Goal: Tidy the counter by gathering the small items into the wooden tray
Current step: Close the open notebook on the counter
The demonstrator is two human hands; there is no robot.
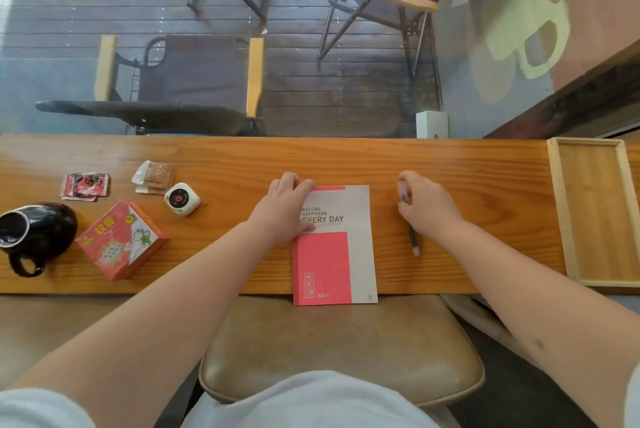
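The counter (pixel 242 157) was seen bearing the wooden tray (pixel 557 212) at its far right end, with nothing visible in it, and the notebook (pixel 349 247) at centre, overhanging the near edge. The notebook, judged light, stiff and flat, was pinned at its top-left corner by the left hand (pixel 285 205), whose grip was spread flat. The pen (pixel 413 240), slim and apt to roll, lay under the right hand (pixel 427 205); that grip seemed curled on its upper barrel, best taken mid-barrel.
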